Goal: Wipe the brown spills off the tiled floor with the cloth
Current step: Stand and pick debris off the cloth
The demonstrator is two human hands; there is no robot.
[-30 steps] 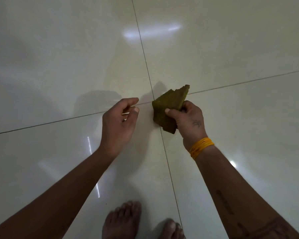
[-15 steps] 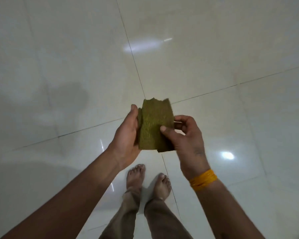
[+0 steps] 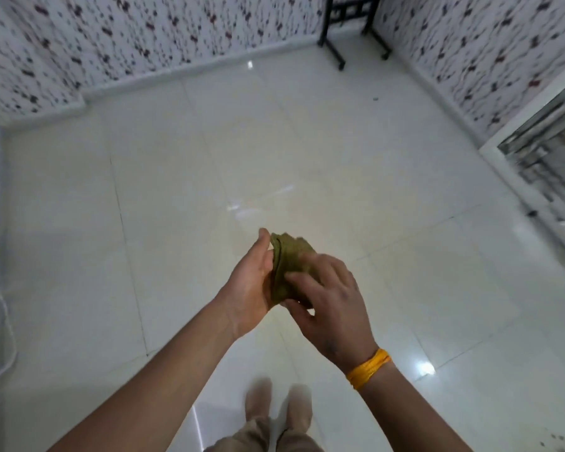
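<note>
An olive-green cloth [image 3: 286,256], folded into a small pad, is held at waist height between both hands. My left hand [image 3: 250,282] cups it from the left, palm toward the cloth. My right hand [image 3: 327,295], with a yellow thread band at the wrist, presses on it from the right and covers its lower part. The white glossy tiled floor [image 3: 183,197] spreads below. A few small brown specks [image 3: 556,438] show on the tiles at the bottom right corner.
Patterned walls [image 3: 144,31] close the room at the back and right. A black metal stand [image 3: 349,24] is in the far corner. A mirrored panel [image 3: 548,164] leans at the right. White cable [image 3: 4,324] lies at the left. My bare feet [image 3: 278,409] are below.
The view has risen from close to the floor to standing height, and the room's walls have come into sight. The cloth has gone from spread open to folded between both hands.
</note>
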